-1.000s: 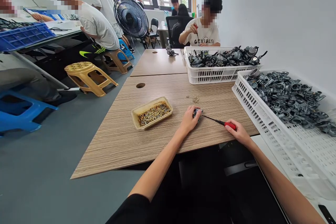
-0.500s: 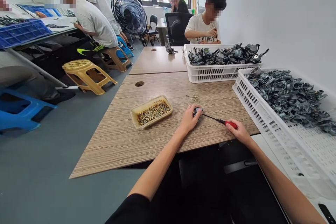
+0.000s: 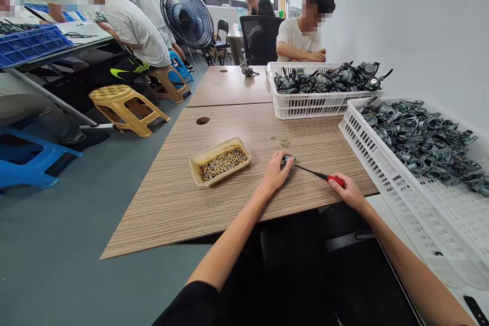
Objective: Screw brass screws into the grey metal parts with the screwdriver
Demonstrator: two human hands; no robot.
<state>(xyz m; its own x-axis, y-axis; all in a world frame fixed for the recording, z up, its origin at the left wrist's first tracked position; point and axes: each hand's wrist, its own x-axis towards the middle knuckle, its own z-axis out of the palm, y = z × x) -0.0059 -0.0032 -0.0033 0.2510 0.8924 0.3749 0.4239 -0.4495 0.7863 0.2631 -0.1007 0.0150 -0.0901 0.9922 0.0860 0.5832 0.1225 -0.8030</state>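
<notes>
The left hand pins a small dark metal part against the desk, its fingers curled around and over it so that only the top edge of the part shows. The right hand holds a red-handled screwdriver, fingers wrapped on the grip, with the thin shaft slanting down to the left and its tip meeting the part just beside the left fingertips. This looks like a screw being driven into the part, though the screw head itself is hidden, so how deep it sits cannot be told.

A shallow yellow tray of brass-coloured screws lies just left of the left hand, still well filled, and a few loose screws rest on the desk beyond the part. To the right a white crate holds a heap of grey cast parts, and a second white crate at the far end of the desk is piled with darker assembled pieces. Judging by the full crates and tray, one piece is in hand and a great many wait. A person in a white shirt works at the far end of the desk.
</notes>
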